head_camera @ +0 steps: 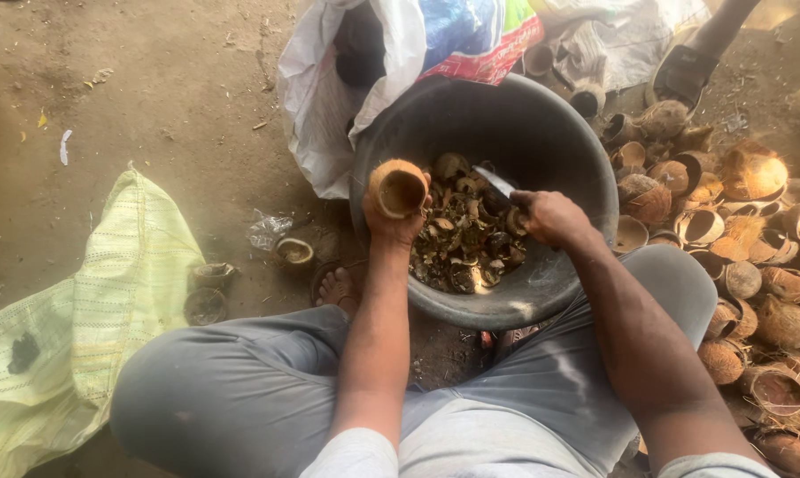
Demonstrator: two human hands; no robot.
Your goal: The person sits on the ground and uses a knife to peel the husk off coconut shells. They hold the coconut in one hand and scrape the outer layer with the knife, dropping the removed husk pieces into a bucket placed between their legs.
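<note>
My left hand point(391, 221) holds a brown half coconut shell point(398, 188) with its hollow facing me, above the near left rim of a big black basin point(541, 133). My right hand point(550, 217) grips a knife point(497, 183) whose pale blade points up and left toward the shell, over the basin's middle. Dark shell scrapings and pieces point(466, 239) fill the basin's bottom. Both hands hover over the basin, a short gap apart.
A heap of empty coconut shells point(736, 257) lies on the dirt floor to the right. A white sack point(329, 97) leans behind the basin, a pale green woven sack point(90, 310) lies at left. My bare foot point(340, 288) rests beside the basin. Another person's sandalled foot point(683, 75) stands at back right.
</note>
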